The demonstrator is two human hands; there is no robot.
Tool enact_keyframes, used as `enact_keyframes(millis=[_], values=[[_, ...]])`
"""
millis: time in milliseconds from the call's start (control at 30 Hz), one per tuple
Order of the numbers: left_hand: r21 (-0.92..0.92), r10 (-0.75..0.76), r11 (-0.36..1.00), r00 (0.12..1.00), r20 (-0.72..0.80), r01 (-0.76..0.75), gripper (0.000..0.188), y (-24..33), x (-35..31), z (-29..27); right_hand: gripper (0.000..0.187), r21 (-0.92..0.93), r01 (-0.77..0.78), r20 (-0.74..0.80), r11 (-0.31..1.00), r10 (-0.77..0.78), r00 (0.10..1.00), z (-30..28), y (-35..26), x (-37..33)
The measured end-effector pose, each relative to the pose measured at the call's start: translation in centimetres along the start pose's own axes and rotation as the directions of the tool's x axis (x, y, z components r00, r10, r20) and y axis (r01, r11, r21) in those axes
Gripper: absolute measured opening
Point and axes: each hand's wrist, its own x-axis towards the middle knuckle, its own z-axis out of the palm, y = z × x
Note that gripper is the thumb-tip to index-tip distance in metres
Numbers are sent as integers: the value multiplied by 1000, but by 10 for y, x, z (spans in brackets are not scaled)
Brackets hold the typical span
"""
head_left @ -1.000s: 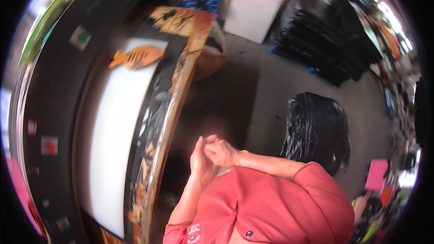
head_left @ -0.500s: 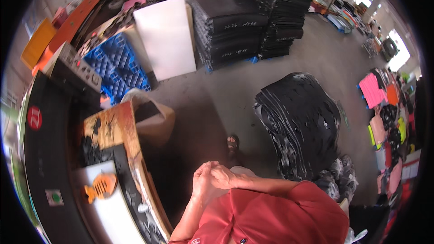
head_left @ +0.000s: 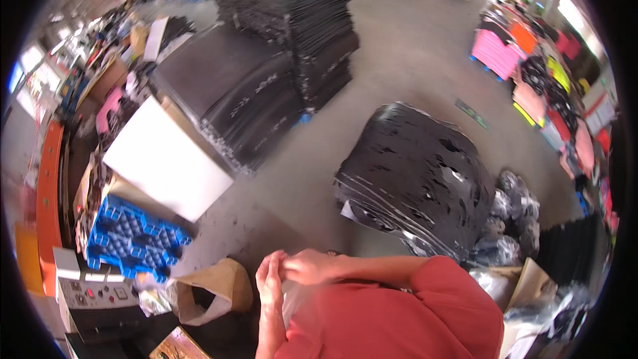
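Left hand (head_left: pixel 269 282) and right hand (head_left: pixel 309 267) meet, near centre; whether they grip anything cannot be told. Brown sack (head_left: pixel 234 282): near, just left. Grey floor (head_left: pixel 392 46) runs far between ragged-edged black pile (head_left: pixel 412 166), right, and black stack (head_left: pixel 226 66), left, its side bearing pale handwriting.

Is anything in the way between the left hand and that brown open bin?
Nothing visible stands between the left hand and the brown open bin; only a narrow dark gap shows there in this view.
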Motion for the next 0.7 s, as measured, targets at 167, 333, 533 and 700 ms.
enact_keyframes(millis=[167,333,533,700], values=[[19,-79,997,996,39,78,34,13,122,-1,22,-45,-200,-223,979,185,957,-52,40,44],[-55,6,998,999,32,-4,39,41,283,-23,24,-45,-351,-315,935,320,894,-102,96,135],[7,116,993,984,-132,-116,48,134,504,-91,22,-153,-339,-373,928,264,890,-159,121,313],[226,235,958,935,-266,-176,47,203,665,-127,19,-162,-284,-335,945,218,917,-214,115,430]])
